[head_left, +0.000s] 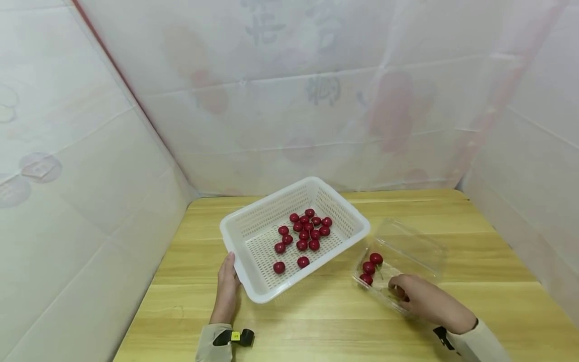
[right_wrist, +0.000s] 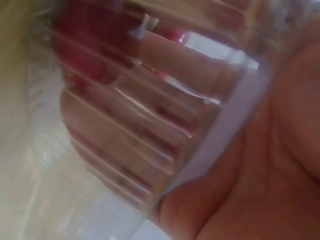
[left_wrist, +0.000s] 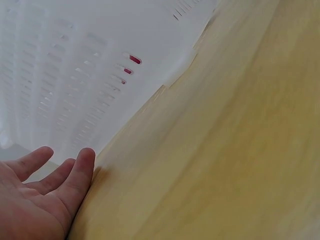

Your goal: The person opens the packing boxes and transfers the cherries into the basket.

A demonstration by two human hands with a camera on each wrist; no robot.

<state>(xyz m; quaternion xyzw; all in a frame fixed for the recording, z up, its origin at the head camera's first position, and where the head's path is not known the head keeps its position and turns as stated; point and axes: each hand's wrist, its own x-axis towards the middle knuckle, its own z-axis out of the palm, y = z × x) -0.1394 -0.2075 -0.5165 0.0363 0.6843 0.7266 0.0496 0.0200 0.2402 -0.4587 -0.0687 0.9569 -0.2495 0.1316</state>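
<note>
A white slotted plastic basket holds several dark red cherries on its floor. My left hand touches the basket's left end, thumb at the rim; in the left wrist view its extended fingers lie by the slotted wall. To the right, a clear plastic box with its lid folded back has three cherries plainly visible at its left end. My right hand reaches into the box with curled fingers around a partly hidden cherry. Seen through the ribbed wall, a cherry lies against those fingers.
Everything stands on a wood-grain table. Pale printed sheets hang behind the table and along both sides. The basket's right corner sits close to the clear box.
</note>
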